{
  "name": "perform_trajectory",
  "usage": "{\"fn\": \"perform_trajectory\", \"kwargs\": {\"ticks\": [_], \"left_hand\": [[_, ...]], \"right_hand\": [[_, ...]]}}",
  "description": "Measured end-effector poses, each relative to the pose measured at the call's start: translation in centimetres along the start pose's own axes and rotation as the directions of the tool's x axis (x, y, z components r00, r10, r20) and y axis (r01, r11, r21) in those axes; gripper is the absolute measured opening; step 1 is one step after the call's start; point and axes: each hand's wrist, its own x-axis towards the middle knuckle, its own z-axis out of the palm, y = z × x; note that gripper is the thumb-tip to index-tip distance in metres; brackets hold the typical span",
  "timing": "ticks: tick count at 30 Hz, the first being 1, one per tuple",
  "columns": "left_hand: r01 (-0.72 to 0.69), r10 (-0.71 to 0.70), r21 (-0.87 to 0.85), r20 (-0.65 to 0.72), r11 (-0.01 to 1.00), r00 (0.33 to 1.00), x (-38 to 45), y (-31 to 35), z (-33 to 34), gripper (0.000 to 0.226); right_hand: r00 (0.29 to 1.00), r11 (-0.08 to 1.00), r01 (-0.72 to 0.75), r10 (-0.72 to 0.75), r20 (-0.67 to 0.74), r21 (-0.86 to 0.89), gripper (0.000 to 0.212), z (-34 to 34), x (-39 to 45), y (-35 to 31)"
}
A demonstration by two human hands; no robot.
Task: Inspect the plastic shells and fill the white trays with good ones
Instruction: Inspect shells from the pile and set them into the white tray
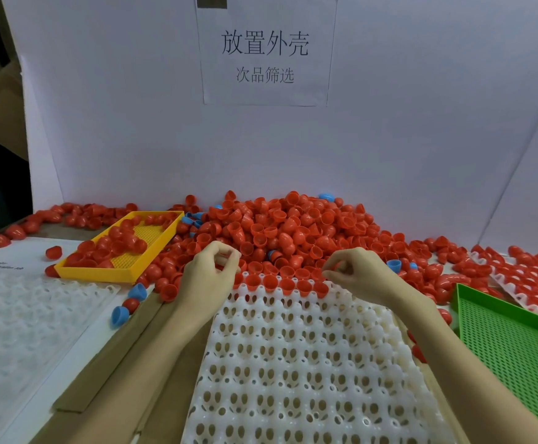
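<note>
At the far edge of the white tray (309, 363) in front of you, your two hands hover over its top row, where a line of red shells (271, 281) already sits open side up in the pockets; every row nearer to you shows bare pockets. Your left hand (211, 277) has its fingers curled in toward the thumb above the left end of that row, and your right hand (357, 274) is curled the same way above the right end. For either grip you cannot tell whether a shell is pinched inside or the fingers are simply clenched, since the fingertips hide what lies between them. Just beyond your hands a big pile of red shells (280, 229) is heaped against the white backboard (133, 123), with a few blue shells (393, 265) mixed in and more blue ones loose on the surface by the left wrist. Left of the pile, a yellow tray (101, 273) holds a scatter of red shells. Right of you lies a green tray (517, 341), and behind it another white tray (498, 277) is filled with red shells. On your left a further white tray (21, 315) lies on paper. A sheet with printed characters (266, 49) hangs on the backboard.
</note>
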Motion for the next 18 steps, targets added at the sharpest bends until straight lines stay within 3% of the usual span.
{"fn": "perform_trajectory", "kwargs": {"ticks": [4, 6, 12, 15, 18], "left_hand": [[-0.033, 0.034, -0.021, 0.051, 0.999, 0.998, -0.3, 0.4, 0.2, 0.01], [-0.045, 0.048, -0.035, 0.079, 0.998, 0.996, -0.6, 0.6, 0.5, 0.011], [-0.109, 0.114, -0.036, 0.169, 0.993, 0.979, -1.7, 1.4, 1.4, 0.015], [-0.129, 0.136, -0.046, 0.174, 0.99, 0.975, -2.0, 1.7, 1.5, 0.016], [-0.139, 0.145, -0.048, 0.16, 0.989, 0.976, -1.9, 1.7, 1.4, 0.017]], "right_hand": [[0.992, 0.959, 0.013, 0.022, -0.121, 0.282, 0.011, -0.4, -3.2, 0.4], [0.989, 0.943, 0.025, 0.025, -0.146, 0.332, 0.013, -0.1, -4.4, 0.6], [0.988, 0.951, 0.014, 0.035, -0.152, 0.308, 0.011, 0.4, -5.8, 1.1], [0.968, 0.948, 0.023, 0.058, -0.244, 0.317, 0.013, 0.8, -4.8, 1.1], [0.951, 0.976, 0.028, 0.04, -0.306, 0.214, 0.019, 1.1, -2.5, 1.1]]}}
